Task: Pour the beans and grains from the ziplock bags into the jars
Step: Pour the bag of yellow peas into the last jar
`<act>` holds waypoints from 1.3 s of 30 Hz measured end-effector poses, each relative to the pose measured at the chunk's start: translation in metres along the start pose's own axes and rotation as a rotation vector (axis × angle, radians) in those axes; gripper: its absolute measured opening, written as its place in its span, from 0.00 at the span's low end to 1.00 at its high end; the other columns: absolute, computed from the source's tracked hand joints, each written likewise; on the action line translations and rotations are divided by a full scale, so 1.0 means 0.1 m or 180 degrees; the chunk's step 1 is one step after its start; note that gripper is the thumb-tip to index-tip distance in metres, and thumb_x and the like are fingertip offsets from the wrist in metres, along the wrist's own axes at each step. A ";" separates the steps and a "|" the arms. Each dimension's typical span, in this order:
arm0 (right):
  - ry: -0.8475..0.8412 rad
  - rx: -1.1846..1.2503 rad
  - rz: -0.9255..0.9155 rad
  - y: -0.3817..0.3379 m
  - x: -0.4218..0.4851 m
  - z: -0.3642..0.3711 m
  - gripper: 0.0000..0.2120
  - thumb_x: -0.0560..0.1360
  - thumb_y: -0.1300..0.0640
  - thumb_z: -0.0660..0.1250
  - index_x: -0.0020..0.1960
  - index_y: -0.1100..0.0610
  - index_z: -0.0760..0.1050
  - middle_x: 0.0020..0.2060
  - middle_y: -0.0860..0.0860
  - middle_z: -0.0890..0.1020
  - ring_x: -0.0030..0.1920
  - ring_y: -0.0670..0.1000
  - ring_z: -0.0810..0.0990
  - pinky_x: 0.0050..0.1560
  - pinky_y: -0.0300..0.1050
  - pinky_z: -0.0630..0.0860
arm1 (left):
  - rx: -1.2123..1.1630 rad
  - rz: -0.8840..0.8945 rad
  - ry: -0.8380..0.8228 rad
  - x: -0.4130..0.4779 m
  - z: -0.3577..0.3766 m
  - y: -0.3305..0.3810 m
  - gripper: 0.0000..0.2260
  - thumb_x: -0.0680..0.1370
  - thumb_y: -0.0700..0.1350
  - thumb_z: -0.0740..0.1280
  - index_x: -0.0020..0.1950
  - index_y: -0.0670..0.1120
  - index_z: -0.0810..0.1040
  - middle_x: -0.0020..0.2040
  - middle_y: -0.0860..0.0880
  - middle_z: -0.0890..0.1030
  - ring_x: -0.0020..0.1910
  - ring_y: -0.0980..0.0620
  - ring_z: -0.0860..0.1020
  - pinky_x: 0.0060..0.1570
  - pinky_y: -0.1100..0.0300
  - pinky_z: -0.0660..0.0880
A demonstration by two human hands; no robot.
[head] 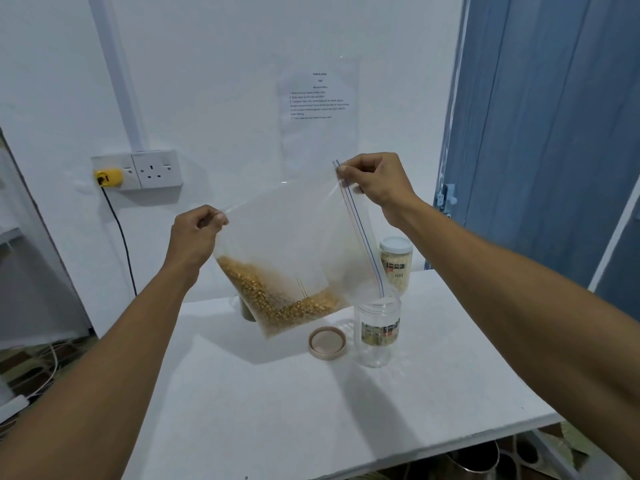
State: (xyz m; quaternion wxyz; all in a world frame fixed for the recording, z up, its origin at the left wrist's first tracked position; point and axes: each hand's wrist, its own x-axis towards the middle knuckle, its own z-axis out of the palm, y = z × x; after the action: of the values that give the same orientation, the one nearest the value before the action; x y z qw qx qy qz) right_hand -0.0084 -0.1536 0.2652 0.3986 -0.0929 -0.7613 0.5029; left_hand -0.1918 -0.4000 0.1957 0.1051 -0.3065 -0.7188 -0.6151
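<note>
Two hands hold our ziplock bag (287, 251) above the table (277, 393): our left hand (194, 233) pinches a bottom corner, our right hand (374, 181) pinches the zip edge higher up. Yellow grains (277, 299) sit low inside. The zip's lower end dips into the open jar (379, 327).

Plain indoor room set up as a workstation, white counter (311, 403), printed instruction sheet (318, 98) taped on white wall, wall sockets (138, 169), blue door (547, 133)
</note>
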 end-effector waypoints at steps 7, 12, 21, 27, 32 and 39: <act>0.0061 0.0128 0.0107 0.15 0.01 -0.15 0.08 0.75 0.57 0.73 0.47 0.63 0.83 0.38 0.53 0.84 0.41 0.47 0.82 0.43 0.41 0.75 | 0.0081 0.0119 -0.0104 0.07 0.10 0.15 0.08 0.81 0.40 0.66 0.42 0.43 0.79 0.39 0.51 0.77 0.40 0.56 0.72 0.41 0.59 0.67; 0.0118 0.0266 0.0267 0.34 -0.05 -0.28 0.06 0.75 0.58 0.73 0.47 0.61 0.84 0.40 0.54 0.85 0.41 0.46 0.82 0.45 0.43 0.74 | 0.0155 0.0064 -0.0284 0.04 0.22 0.18 0.10 0.81 0.40 0.66 0.39 0.45 0.79 0.38 0.48 0.76 0.38 0.52 0.70 0.38 0.58 0.67; 0.0242 0.0429 0.0300 0.37 -0.06 -0.40 0.04 0.75 0.58 0.73 0.46 0.60 0.84 0.46 0.59 0.86 0.42 0.48 0.83 0.47 0.44 0.73 | 0.0261 0.0117 -0.0410 0.13 0.30 0.40 0.11 0.81 0.40 0.64 0.39 0.43 0.77 0.42 0.42 0.74 0.43 0.50 0.70 0.45 0.58 0.67; 0.0353 0.0565 0.0293 0.37 -0.07 -0.46 0.03 0.75 0.58 0.73 0.43 0.56 0.84 0.43 0.56 0.86 0.43 0.48 0.83 0.48 0.46 0.74 | 0.0305 0.0185 -0.0453 0.24 0.34 0.53 0.10 0.81 0.40 0.65 0.41 0.39 0.78 0.44 0.41 0.76 0.45 0.49 0.72 0.47 0.59 0.69; 0.0425 0.0610 0.0300 0.37 -0.10 -0.52 0.03 0.75 0.58 0.73 0.43 0.56 0.84 0.43 0.55 0.86 0.43 0.47 0.83 0.50 0.46 0.74 | 0.0372 0.0264 -0.0471 0.33 0.38 0.64 0.09 0.81 0.40 0.65 0.42 0.38 0.78 0.44 0.41 0.77 0.46 0.50 0.73 0.49 0.59 0.69; 0.0508 0.0746 0.0319 0.36 -0.16 -0.55 0.04 0.75 0.58 0.72 0.45 0.59 0.84 0.43 0.54 0.86 0.43 0.48 0.83 0.53 0.47 0.75 | 0.0364 0.0349 -0.0543 0.39 0.42 0.79 0.09 0.79 0.40 0.64 0.38 0.42 0.77 0.43 0.46 0.77 0.45 0.52 0.73 0.46 0.59 0.67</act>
State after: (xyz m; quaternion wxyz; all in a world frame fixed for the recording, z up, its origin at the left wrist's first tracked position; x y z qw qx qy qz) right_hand 0.0313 -0.1068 0.2368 0.4404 -0.1233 -0.6577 0.5986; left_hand -0.1678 -0.3441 0.2718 0.0944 -0.3900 -0.7412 -0.5381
